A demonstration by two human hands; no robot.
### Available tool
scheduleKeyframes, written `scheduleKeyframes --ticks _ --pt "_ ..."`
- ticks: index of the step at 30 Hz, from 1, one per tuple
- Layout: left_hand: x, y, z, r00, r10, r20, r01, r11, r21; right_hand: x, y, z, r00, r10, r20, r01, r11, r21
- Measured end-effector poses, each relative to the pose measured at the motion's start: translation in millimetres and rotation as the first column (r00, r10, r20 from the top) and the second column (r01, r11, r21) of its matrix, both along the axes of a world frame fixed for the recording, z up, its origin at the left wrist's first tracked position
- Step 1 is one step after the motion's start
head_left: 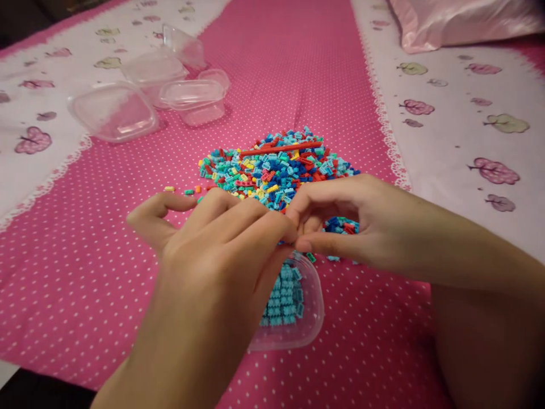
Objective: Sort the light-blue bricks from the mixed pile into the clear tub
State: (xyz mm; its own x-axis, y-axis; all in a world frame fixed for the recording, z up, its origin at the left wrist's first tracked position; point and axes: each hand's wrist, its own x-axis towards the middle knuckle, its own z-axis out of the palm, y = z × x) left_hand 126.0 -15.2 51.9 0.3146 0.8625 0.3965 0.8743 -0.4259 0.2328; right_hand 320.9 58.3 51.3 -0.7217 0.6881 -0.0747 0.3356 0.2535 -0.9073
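My left hand (221, 238) and my right hand (340, 218) meet at their fingertips above the near edge of a heap of small toy bricks (276, 170). Thumb and forefinger are pinched together on each hand, and whatever sits between them is hidden by the fingers. Below them stands a clear plastic tub (313, 321), partly covered by my left hand and wrist. Light-blue bricks (283, 298) lie inside it, many joined in a block with some loose ones at the side. Red, blue, green and yellow bricks make up the heap.
A long red stick (281, 149) rests across the heap. Several clear plastic containers (114, 113) stand at the back left. A few loose bricks (189, 192) lie left of the heap on the pink dotted cloth (106, 238). A pink pillow (464, 23) is at the far right.
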Motion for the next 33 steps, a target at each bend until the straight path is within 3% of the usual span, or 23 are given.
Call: scheduleKeyframes --ticks 9,18,33 --pt "-0.8 -2.2 -0.1 1.0 -0.009 -0.01 0.009 1.0 0.008 -0.7 2.2 -1.3 0.999 0.017 0.047 -0.015 0.999 -0.033" --pt "2.4 -1.7 0.1 0.998 0.019 -0.056 -0.015 0.998 0.067 -1.9 0.9 2.1 0.992 -0.109 0.071 0.111 0.993 -0.033" --pt "2.6 4.1 2.8 0.995 0.035 -0.093 -0.029 0.998 0.062 -1.4 3.8 4.6 0.991 -0.079 0.107 0.083 0.996 -0.033"
